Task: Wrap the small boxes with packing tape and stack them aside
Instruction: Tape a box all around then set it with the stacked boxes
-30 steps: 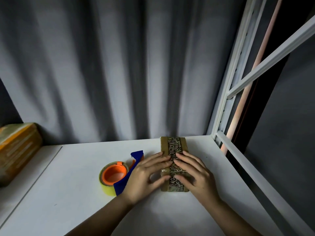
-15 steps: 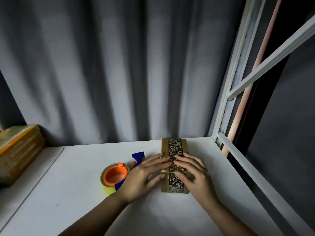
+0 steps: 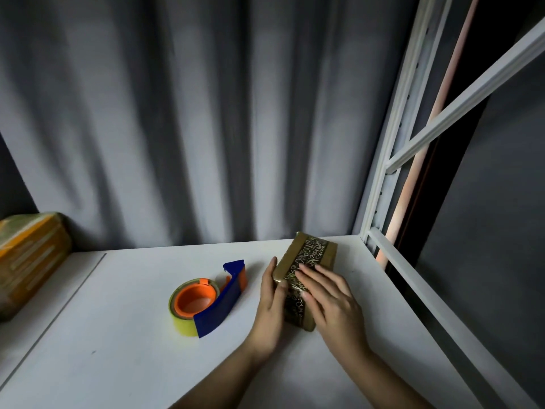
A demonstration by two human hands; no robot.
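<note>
Grey curtain (image 3: 191, 119) hangs in soft vertical folds across the whole back of the frame, dim and matte, dropping behind a smooth white tabletop (image 3: 118, 335) that fills the lower half. At the far left edge, on a separate white panel divided from the main top by a thin dark seam, sits a bulky wrapped parcel (image 3: 26, 261), brownish with orange bands and a glossy film skin.

Left of centre lies the tape dispenser (image 3: 206, 302): a round yellowish roll of tape on an orange plastic core, with a curved blue plastic guard sweeping up to a blunt tip. It rests flat on the table, near the hands yet apart from them.

Just right of centre is the small box (image 3: 306, 276), a rectangular brown carton with a shiny taped surface and a dark patterned strip of pale lettering running down its length. It lies flat near the back right of the table, turned at an angle. The left hand (image 3: 269, 314) lies along its left side, fingers straight and together against the edge, thumb resting on the top. The right hand (image 3: 330, 302) lies flat on top, fingers extended and slightly spread, pressing on the patterned strip and covering the near end.

Along the right, a white metal shelving frame (image 3: 392, 160) rises with a perforated upright and 1 slanted crossbar; behind it stand a pale pink pole and a dark wall.
</note>
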